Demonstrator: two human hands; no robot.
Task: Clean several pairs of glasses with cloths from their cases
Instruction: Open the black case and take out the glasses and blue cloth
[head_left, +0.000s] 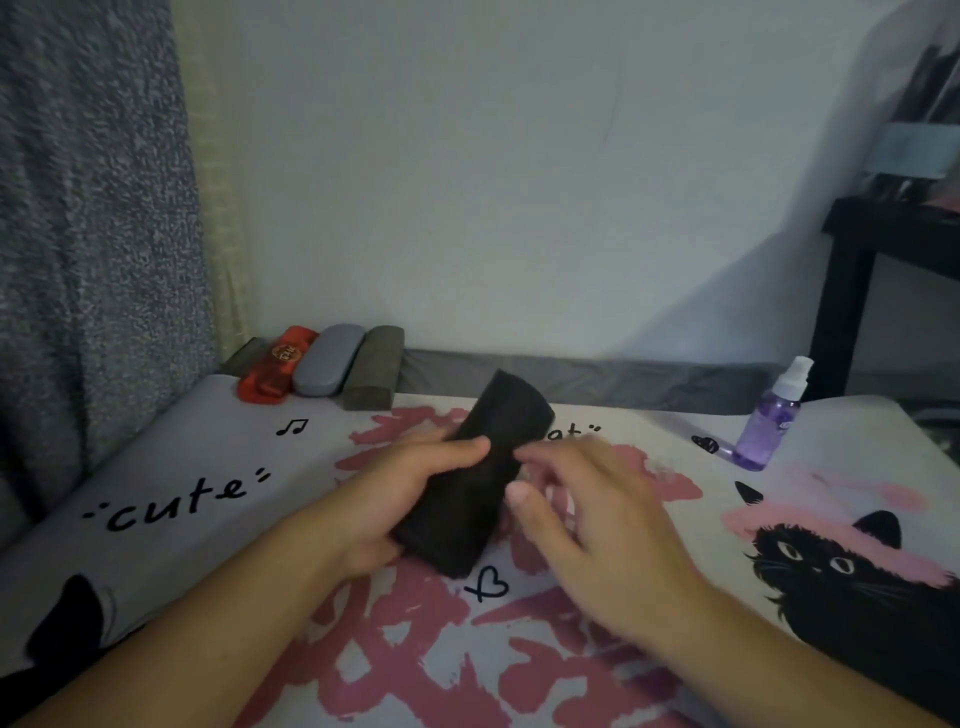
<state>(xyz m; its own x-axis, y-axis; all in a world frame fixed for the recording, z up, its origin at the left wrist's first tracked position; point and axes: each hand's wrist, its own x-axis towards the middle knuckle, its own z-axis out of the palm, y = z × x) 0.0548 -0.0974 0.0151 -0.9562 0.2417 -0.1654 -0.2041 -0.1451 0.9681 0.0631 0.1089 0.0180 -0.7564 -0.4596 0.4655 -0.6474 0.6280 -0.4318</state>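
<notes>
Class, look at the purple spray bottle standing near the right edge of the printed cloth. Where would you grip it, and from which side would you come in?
Probably grip the spray bottle round its purple body, below the white nozzle. It stands upright, and the body is its widest part. Come in from the near left, where the right hand already is; the black table stands just behind it on the far right.

Her left hand (400, 499) grips the case (467, 483), thumb on top, while the right hand (587, 525) hovers just beside it, fingers loosely spread.
</notes>
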